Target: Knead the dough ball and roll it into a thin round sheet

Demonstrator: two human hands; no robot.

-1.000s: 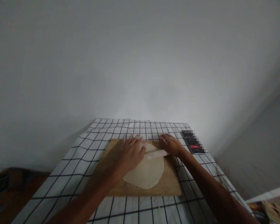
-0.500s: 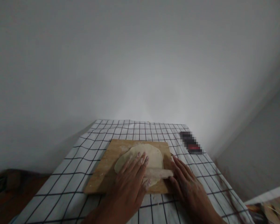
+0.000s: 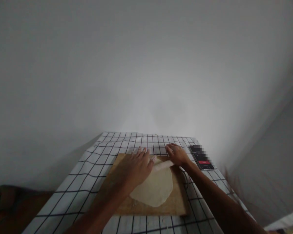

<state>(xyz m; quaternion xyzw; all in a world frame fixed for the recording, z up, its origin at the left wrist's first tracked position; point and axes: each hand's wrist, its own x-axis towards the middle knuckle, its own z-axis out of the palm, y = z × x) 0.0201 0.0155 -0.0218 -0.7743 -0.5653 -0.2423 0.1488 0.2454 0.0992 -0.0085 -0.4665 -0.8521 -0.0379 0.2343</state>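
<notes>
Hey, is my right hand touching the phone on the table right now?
Apart. The head view shows a strip of checkered cloth between the right hand and the phone.

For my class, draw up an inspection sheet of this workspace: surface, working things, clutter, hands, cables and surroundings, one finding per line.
Surface: white tablecloth with dark grid lines, slightly wrinkled; wooden board on it.
Working things: flattened dough on the board; rolling pin across its far part.
Clutter: phone-like device right of the board, partly pixelated.
Hands: left hand spread over the pin's left end, right hand at its right end.
Cables: thin dark loop by the board's right edge; cord or handle, cannot tell.
Surroundings: pale wall behind; dark items lower left, unclear.
</notes>
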